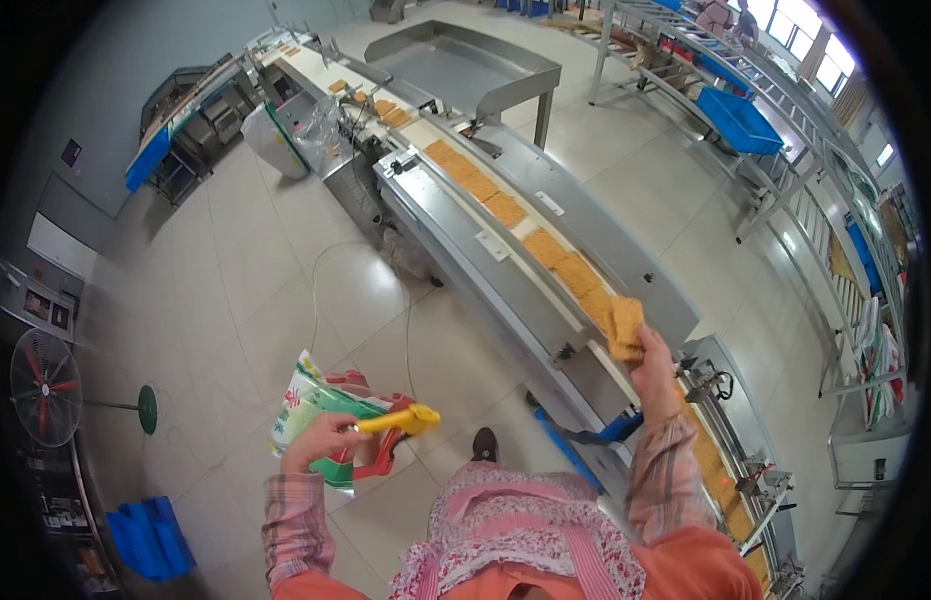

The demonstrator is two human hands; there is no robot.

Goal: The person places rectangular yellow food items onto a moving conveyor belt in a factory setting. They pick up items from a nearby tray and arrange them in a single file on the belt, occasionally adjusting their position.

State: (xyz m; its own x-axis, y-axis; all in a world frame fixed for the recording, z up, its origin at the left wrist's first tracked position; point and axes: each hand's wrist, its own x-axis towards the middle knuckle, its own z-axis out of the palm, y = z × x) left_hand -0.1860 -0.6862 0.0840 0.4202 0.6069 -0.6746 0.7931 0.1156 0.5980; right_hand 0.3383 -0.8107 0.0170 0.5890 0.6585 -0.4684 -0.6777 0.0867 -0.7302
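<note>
My right hand (655, 369) grips a tan, textured slab of food (625, 328) at the near end of a row of like slabs (559, 262) on a white conveyor belt (428, 137). Whether it holds one piece or a few stacked ones, I cannot tell. Out to the left, my left hand (324, 441) is closed around the end of a yellow handled tool (401, 421), whose wider head points right; its exact kind is unclear. Below that tool, a green, white and red plastic bag (304, 397) lies over a red object that is partly hidden.
A second conveyor (717, 466) carries a brown strip at my right. Beyond the belt stands a steel table (465, 64). Metal racks with a blue crate (738, 124) line the right. At the left are a standing fan (46, 388) and a blue container (151, 538); a thin hose crosses the floor.
</note>
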